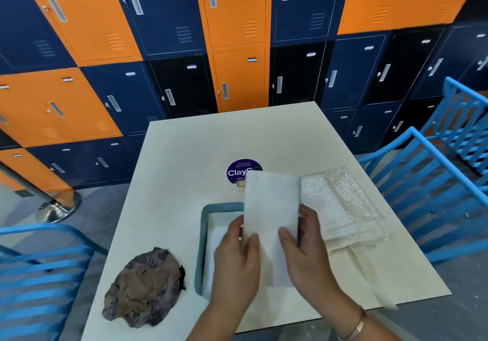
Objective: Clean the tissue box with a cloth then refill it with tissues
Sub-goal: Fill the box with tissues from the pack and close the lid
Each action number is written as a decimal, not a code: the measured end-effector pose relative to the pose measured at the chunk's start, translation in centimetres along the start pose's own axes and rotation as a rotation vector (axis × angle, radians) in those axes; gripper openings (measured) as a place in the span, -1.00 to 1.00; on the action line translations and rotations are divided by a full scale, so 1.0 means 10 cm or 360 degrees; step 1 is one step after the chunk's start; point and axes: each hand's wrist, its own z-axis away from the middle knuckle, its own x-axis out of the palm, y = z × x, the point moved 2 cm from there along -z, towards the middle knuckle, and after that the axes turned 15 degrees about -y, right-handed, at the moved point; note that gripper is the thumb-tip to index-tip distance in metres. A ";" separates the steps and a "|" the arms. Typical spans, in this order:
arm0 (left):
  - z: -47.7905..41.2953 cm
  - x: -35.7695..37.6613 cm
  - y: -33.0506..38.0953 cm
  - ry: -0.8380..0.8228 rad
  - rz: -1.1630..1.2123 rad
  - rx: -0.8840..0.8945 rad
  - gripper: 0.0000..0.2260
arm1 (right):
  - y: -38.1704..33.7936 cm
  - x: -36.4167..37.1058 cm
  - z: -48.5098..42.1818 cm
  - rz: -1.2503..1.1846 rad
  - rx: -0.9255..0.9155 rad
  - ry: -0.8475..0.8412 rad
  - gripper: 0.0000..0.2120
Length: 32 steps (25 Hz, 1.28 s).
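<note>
Holding: both hands gripped a stack of white tissues (269, 224) at lower centre of the frame, raised over the box.
Left hand (236, 257): fingers closed on the stack's lower left edge, thumb on the top face.
Right hand (306, 253): fingers closed on the lower right edge, thumb on top, the rest wrapped behind; bracelet at the wrist.
Tissue box (202, 237): teal, open-topped, on the table (184, 156) just left of and partly under the stack; white lining or tissues showed inside, can't tell which.
Tissue pack (340, 208): clear crinkled wrapper with more white tissues, right of centre, touching the stack's right side as seen from here.
Cloth (145, 286): crumpled brown patterned rag, lower left on the table, apart from the box, nobody touching it.
Step (judgement): refill looked under way; wiping looked finished.
Handling (judgement): stack was light, soft, floppy; loose sheets would fan or slide if pinched at one corner.
Grip point (judgement): both long edges near the middle, thumbs pressing on top, kept flat.
Risk (judgement): far end of the stack was unsupported, could droop and catch the box rim.
</note>
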 end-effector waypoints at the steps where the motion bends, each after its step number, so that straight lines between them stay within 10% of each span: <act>1: 0.00 -0.13 -0.06 0.0062 -0.0080 -0.0060 -0.69 | 0.00 0.11 -0.06 0.0074 0.0032 -0.0069 -0.60; 20: -0.21 -0.68 -0.45 -0.0481 -0.1199 -0.0513 -0.85 | -0.08 0.90 -0.46 0.1819 0.0404 -0.0271 -0.79; 27: -0.37 -0.75 -0.47 -0.0691 -0.1492 -0.0231 -0.83 | -0.10 1.02 -0.48 0.2303 0.0298 -0.0304 -0.44; 32: -0.47 -0.88 -0.58 -0.1053 -0.1950 0.0194 -0.39 | -0.24 0.88 -0.52 0.2292 0.0280 -0.1144 -0.35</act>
